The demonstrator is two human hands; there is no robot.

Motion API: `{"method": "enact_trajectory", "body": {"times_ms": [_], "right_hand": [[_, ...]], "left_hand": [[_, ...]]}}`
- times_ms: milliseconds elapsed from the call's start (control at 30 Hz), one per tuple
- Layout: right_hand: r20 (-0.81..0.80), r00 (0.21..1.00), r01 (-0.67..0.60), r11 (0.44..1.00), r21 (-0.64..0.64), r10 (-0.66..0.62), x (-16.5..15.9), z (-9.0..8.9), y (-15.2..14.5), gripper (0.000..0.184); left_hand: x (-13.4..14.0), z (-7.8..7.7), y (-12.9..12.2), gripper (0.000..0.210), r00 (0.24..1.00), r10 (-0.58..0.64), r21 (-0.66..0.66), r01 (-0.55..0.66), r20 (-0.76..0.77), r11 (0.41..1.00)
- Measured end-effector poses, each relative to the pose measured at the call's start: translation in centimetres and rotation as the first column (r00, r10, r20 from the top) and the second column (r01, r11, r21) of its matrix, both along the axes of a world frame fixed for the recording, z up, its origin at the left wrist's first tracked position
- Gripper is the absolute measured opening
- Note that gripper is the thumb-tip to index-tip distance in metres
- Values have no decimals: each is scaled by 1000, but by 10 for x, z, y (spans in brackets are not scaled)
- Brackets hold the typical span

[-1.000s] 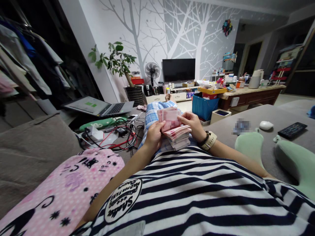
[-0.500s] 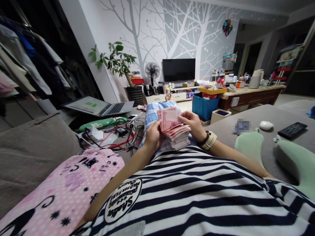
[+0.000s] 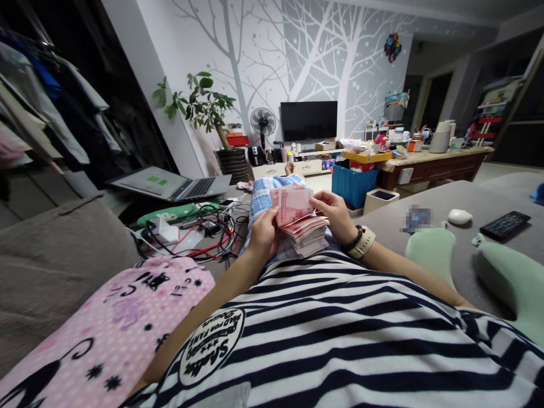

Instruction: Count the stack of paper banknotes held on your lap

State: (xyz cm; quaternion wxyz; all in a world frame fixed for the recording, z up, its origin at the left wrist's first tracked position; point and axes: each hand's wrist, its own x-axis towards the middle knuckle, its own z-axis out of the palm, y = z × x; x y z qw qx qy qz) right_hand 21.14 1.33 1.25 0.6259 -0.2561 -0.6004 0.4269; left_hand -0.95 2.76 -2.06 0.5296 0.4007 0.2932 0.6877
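Note:
A thick bundle of reddish-pink banknotes (image 3: 306, 233) is held over my lap, its lower edges fanned out and folded toward me. My left hand (image 3: 264, 231) grips the bundle at its left side, thumb on the front. On the other side my right hand (image 3: 334, 214) pinches the right edge of an upright banknote (image 3: 293, 205) between thumb and fingers. Some of that hand's fingers are hidden behind the notes. A pale watch (image 3: 364, 242) and a dark bracelet sit on my right wrist.
On the left lie a laptop (image 3: 170, 184), tangled cables (image 3: 216, 232) and a pink blanket (image 3: 140, 306). To the right are green cushions (image 3: 505, 272), a white mouse (image 3: 459, 216) and a black remote control (image 3: 505, 225). A blue bin (image 3: 353, 184) stands beyond my legs.
The upright note in front has shifted slightly, and my right fingers have moved a little along its edge. Both hands otherwise stay in place on the bundle.

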Motion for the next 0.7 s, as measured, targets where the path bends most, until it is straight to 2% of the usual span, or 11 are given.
{"method": "enact_trajectory", "body": {"times_ms": [300,533,700], "right_hand": [[12,1000,7,1000,17,-8,0,2,-2,68],[-9,1000,18,1000,6,-18,-1,1,-2,75],[-16,1000,26,999,23,-26,-1,2,-3,86]], "left_hand": [[2,2,-5,22,1000,-7,37,8,-18,999],[2,4,-8,25,996,-72,22,73,-49,997],[2,3,-8,27,995,-68,43,71,-77,997]]}}
